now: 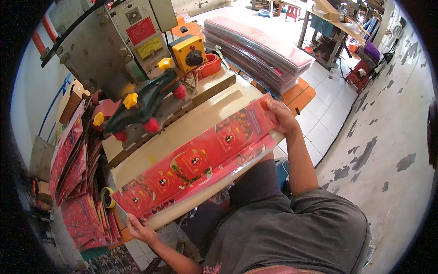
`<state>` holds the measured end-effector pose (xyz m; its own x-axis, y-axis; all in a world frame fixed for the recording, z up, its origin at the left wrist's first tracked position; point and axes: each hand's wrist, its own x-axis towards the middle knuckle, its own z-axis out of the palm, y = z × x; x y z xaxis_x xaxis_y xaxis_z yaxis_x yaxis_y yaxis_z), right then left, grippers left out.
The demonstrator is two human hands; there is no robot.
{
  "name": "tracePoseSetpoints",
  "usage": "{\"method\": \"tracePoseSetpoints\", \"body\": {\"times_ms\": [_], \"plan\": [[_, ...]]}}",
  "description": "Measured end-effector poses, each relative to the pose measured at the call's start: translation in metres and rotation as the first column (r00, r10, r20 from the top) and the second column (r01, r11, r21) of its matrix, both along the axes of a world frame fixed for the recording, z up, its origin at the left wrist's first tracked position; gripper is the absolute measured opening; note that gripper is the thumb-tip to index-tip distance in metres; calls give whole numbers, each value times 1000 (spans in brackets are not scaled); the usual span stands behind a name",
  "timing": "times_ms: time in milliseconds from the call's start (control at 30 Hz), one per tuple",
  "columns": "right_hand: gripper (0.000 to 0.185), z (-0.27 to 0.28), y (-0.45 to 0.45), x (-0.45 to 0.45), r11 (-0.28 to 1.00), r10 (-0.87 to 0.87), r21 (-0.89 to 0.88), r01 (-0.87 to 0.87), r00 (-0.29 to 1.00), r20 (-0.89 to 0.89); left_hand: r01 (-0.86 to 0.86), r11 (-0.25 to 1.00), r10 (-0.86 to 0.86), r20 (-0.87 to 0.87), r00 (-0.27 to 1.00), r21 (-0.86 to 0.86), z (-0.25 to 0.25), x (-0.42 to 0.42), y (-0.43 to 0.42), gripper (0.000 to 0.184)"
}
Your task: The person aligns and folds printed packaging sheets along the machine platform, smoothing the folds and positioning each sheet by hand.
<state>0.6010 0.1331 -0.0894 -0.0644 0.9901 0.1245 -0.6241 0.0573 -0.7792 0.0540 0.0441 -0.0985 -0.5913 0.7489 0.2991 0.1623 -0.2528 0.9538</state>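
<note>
A long red plastic packaging sheet (194, 160), printed with repeated food panels, stretches slantwise across the cream bed (173, 137) of a press-like machine. My left hand (140, 229) pinches its lower left corner at the front edge of the bed. At the far upper right end, my right hand (281, 117) is closed round the other end, fingers partly under the film. A second printed layer shows along the sheet's front edge. Behind it stands the machine's dark green clamp bar (141, 102) with yellow knobs and red ends.
Stacked flat plastic sheets (255, 52) lie behind the bed on an orange table. Finished-looking red packets (82, 221) pile up at the left, beside a yellow tape roll (107, 197). A yellow control box (188, 51) sits on the machine. A peeling wall (378, 137) bounds the right.
</note>
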Motion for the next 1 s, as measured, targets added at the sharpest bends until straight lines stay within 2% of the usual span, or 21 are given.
{"method": "tracePoseSetpoints", "body": {"times_ms": [167,300,367,500,700,933,1000], "plan": [[41,-1,0,1,998,-50,-48,49,999,-16,12,1000,-13,25,1000,19,-2,-3,0,37],[41,0,0,1,1000,-5,-28,5,1000,-18,16,999,-16,2,1000,37,-2,-2,1,38],[41,-5,1,4,995,-76,-56,78,997,23,10,999,-11,16,1000,34,-1,1,2,38],[41,2,-1,-2,999,-38,-39,38,999,6,41,999,-40,-25,999,20,0,-3,0,39],[44,-2,1,2,999,-20,-33,21,1000,12,-6,999,6,-12,1000,33,7,7,2,39],[40,4,1,-3,997,-63,-53,62,998,-3,35,999,-35,-34,999,19,0,-1,1,38],[39,4,-1,-2,998,-54,-39,54,999,-8,14,997,-16,28,999,74,3,5,2,38]]}}
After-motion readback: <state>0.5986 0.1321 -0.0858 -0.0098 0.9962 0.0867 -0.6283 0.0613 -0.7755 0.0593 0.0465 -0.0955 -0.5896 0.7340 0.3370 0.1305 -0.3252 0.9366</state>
